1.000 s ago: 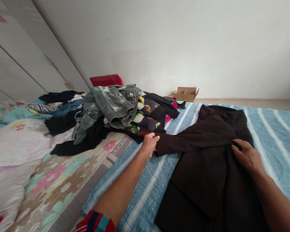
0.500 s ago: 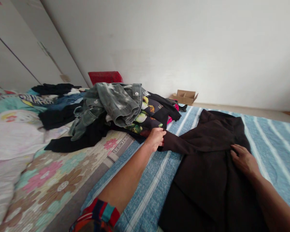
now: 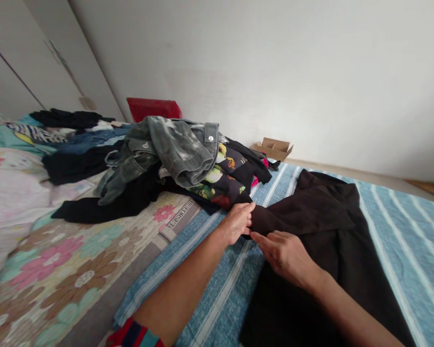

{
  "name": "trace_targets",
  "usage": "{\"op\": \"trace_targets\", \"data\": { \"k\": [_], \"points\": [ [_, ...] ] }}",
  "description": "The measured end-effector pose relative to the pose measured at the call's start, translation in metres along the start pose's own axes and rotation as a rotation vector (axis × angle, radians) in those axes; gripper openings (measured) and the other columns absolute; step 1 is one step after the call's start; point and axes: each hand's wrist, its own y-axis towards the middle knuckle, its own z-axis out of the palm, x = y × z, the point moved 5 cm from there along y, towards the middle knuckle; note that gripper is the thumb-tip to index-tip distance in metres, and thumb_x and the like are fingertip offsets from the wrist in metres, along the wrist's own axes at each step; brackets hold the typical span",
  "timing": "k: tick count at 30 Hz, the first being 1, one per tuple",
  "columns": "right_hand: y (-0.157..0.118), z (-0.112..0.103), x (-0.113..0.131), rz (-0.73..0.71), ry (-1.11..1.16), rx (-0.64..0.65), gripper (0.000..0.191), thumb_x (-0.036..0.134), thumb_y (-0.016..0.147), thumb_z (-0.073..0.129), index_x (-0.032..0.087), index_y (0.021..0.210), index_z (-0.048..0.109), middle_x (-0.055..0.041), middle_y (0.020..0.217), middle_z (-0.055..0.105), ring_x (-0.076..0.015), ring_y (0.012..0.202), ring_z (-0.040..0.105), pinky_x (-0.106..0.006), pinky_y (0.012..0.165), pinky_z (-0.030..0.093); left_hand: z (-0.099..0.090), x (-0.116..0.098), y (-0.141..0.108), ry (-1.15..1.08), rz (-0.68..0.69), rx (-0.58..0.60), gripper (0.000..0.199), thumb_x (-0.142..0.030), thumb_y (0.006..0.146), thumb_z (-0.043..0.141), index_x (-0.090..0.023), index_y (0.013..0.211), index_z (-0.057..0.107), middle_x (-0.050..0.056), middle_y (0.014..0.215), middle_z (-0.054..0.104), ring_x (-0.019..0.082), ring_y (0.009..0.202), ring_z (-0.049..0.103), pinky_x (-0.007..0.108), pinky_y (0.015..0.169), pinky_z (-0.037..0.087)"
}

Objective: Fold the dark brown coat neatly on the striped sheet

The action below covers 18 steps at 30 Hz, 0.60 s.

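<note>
Dark garment (image 3: 361,279) lies spread on the blue striped sheet (image 3: 220,284) covering the right side of the bed; its sleeve (image 3: 289,214) reaches across toward the clothes pile, the cuff end held by the left hand (image 3: 237,224); that hand's fingers are closed in a pinch on the cuff, with the fingertips partly hidden by the cloth.

The right hand (image 3: 289,255) is just beside the left, over the lower edge of the sleeve; its index finger points out toward the cuff and the other fingers are bent; whether they pinch any cloth I cannot tell.

Just beyond the left hand is a black garment with a fruit-like print (image 3: 229,180); a grey denim garment (image 3: 183,149) lies crumpled partly over it, and black clothing (image 3: 112,208) spreads out from beneath the denim onto the floral sheet (image 3: 94,270); pale pink and white cloth (image 3: 14,193) and more clothes lie at the far left.

Behind the pile is a red object (image 3: 154,110), close to the white wall (image 3: 275,72); an open cardboard box (image 3: 275,148) is beyond the striped sheet's far edge.
</note>
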Motion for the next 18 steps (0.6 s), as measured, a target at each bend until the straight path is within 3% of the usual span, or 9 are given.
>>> {"op": "trace_targets", "data": {
  "k": [2, 4, 8, 10, 14, 18],
  "points": [
    [0.011, 0.006, 0.008, 0.004, -0.085, 0.028, 0.043, 0.01, 0.083, 0.046, 0.017, 0.125, 0.051, -0.0032, 0.067, 0.061, -0.0168, 0.06, 0.053, -0.029, 0.056, 0.037, 0.002, -0.004, -0.002, 0.002, 0.035, 0.001, 0.041, -0.051, 0.07, 0.063, -0.019, 0.063, 0.038, -0.01, 0.052, 0.029, 0.003, 0.038, 0.028, 0.015, 0.039, 0.022],
    [0.016, 0.01, 0.007, 0.046, -0.152, 0.023, 0.042, 0.007, 0.08, 0.048, 0.016, 0.121, 0.054, -0.0042, 0.067, 0.061, -0.0181, 0.06, 0.053, -0.03, 0.055, 0.035, 0.004, -0.006, -0.005, 0.014, 0.054, 0.008, 0.042, -0.052, 0.069, 0.064, -0.018, 0.062, 0.039, -0.01, 0.05, 0.033, 0.003, 0.038, 0.03, 0.016, 0.04, 0.021],
    [0.012, 0.007, -0.012, 0.154, -0.149, -0.06, 0.017, 0.01, 0.083, 0.046, 0.016, 0.079, 0.061, -0.0055, 0.067, 0.058, -0.0181, 0.064, 0.052, -0.029, 0.058, 0.034, 0.008, -0.011, -0.011, 0.096, 0.074, 0.037, 0.035, -0.05, 0.076, 0.058, -0.016, 0.082, 0.057, 0.002, 0.068, 0.062, 0.013, 0.062, 0.06, 0.024, 0.059, 0.044],
    [0.005, 0.001, -0.029, 0.235, -0.042, -0.132, 0.018, 0.016, 0.086, 0.045, 0.017, 0.074, 0.059, -0.0047, 0.068, 0.057, -0.017, 0.065, 0.052, -0.027, 0.059, 0.036, 0.003, -0.018, -0.013, 0.174, 0.166, -0.036, 0.033, -0.044, 0.078, 0.057, -0.015, 0.094, 0.06, 0.007, 0.082, 0.068, 0.019, 0.076, 0.065, 0.03, 0.068, 0.047],
    [-0.014, -0.004, -0.068, 0.408, 0.35, -0.308, 0.013, 0.027, 0.085, 0.051, 0.019, 0.078, 0.059, -0.003, 0.078, 0.057, -0.0142, 0.068, 0.054, -0.024, 0.06, 0.04, -0.011, -0.03, -0.017, 0.284, 0.402, -0.235, 0.028, -0.028, 0.076, 0.058, -0.014, 0.1, 0.061, 0.008, 0.084, 0.07, 0.019, 0.076, 0.066, 0.029, 0.069, 0.049],
    [-0.028, 0.002, -0.094, 0.537, 0.73, -0.481, 0.016, 0.032, 0.079, 0.06, 0.019, 0.071, 0.059, -0.0044, 0.087, 0.059, -0.016, 0.079, 0.056, -0.025, 0.069, 0.043, -0.016, -0.027, -0.016, 0.395, 0.512, -0.311, 0.027, -0.019, 0.071, 0.061, -0.016, 0.097, 0.064, 0.006, 0.089, 0.07, 0.018, 0.082, 0.064, 0.027, 0.075, 0.05]
  ]
}}
